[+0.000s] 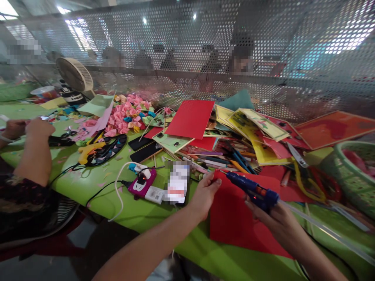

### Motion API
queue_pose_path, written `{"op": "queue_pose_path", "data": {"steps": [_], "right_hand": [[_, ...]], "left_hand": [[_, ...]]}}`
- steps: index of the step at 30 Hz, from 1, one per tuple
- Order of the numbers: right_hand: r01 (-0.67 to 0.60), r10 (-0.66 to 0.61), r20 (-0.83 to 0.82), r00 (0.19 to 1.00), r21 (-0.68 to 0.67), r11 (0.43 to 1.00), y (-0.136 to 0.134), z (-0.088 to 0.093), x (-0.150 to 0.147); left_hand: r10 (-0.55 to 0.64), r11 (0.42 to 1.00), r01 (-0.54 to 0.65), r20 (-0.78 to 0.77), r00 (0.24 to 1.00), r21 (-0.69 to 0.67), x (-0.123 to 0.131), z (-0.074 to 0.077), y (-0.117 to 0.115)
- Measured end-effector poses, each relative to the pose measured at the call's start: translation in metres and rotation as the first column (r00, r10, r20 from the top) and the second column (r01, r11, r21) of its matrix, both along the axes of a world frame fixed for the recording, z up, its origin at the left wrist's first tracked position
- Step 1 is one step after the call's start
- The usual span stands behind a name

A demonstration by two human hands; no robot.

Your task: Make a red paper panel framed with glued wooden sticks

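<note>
My right hand (268, 210) is wrapped around a dark blue hot glue gun (253, 189), its small light glowing red. A clear glue stick (325, 228) runs out of its back end toward the lower right. The nozzle points left, at the upper left corner of a red sheet (240, 222) lying on the green table (164, 230). My left hand (206, 197) pinches that sheet by its left edge near the corner, thumb on top. Whether the nozzle touches the sheet, I cannot tell. Just left of my left hand lies a lit phone (177, 181).
A purple power adapter (142, 183) with plugs and cables sits left of the phone. Pens (213, 162), papers and framed cards pile up behind. A green basket (354, 175) stands at right. At left, another person's hands (38, 127) work near a yellow glue gun (89, 152).
</note>
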State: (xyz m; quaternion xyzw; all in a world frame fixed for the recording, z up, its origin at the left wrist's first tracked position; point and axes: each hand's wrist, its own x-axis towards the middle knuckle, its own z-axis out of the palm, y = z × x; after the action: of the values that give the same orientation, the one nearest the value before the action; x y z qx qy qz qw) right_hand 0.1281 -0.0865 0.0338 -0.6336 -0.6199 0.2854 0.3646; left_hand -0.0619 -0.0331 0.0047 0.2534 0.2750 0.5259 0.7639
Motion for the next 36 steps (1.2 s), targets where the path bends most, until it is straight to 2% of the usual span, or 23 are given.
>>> {"op": "queue_pose_path", "data": {"steps": [3,8,13,18,22,25,27,32,34,36], "right_hand": [[-0.021,0.021,0.005,1.000,-0.038,0.999,-0.001,-0.002,0.002],[-0.046,0.045,-0.024,0.999,-0.026,0.999,-0.001,-0.008,0.006],[-0.094,0.090,-0.046,0.995,-0.088,0.992,0.002,-0.011,0.010],[-0.052,0.042,-0.182,0.982,-0.046,0.998,-0.001,0.007,0.020],[-0.060,0.038,-0.236,0.971,-0.088,0.994,-0.010,0.030,0.031],[-0.064,0.022,-0.266,0.964,-0.148,0.987,-0.020,0.034,0.036],[-0.080,0.029,-0.265,0.964,-0.185,0.979,-0.028,0.026,0.039],[-0.105,0.026,-0.287,0.958,-0.262,0.959,-0.049,-0.013,0.045],[-0.091,-0.008,-0.313,0.950,-0.300,0.950,-0.054,-0.024,0.046],[-0.083,-0.028,-0.327,0.945,-0.319,0.944,-0.057,-0.029,0.045]], "left_hand": [[0.020,0.999,-0.020,0.008,1.000,-0.026,0.000,0.000,0.001],[0.003,1.000,-0.003,0.032,0.999,-0.017,-0.001,0.004,0.000],[-0.002,1.000,0.002,-0.006,1.000,-0.007,0.000,0.002,0.000],[-0.031,0.998,0.028,-0.067,0.997,-0.055,-0.005,0.002,-0.007],[-0.159,0.987,0.149,-0.225,0.961,-0.061,-0.017,0.004,-0.026],[-0.198,0.980,0.193,-0.364,0.910,-0.051,-0.026,0.003,-0.041],[-0.200,0.979,0.203,-0.391,0.898,-0.035,-0.033,0.002,-0.051],[-0.134,0.991,0.124,-0.459,0.878,-0.051,-0.052,0.005,-0.077],[-0.090,0.992,0.123,-0.529,0.844,0.027,-0.060,0.004,-0.089],[-0.023,0.974,0.164,-0.645,0.764,0.160,-0.066,0.003,-0.100]]}}
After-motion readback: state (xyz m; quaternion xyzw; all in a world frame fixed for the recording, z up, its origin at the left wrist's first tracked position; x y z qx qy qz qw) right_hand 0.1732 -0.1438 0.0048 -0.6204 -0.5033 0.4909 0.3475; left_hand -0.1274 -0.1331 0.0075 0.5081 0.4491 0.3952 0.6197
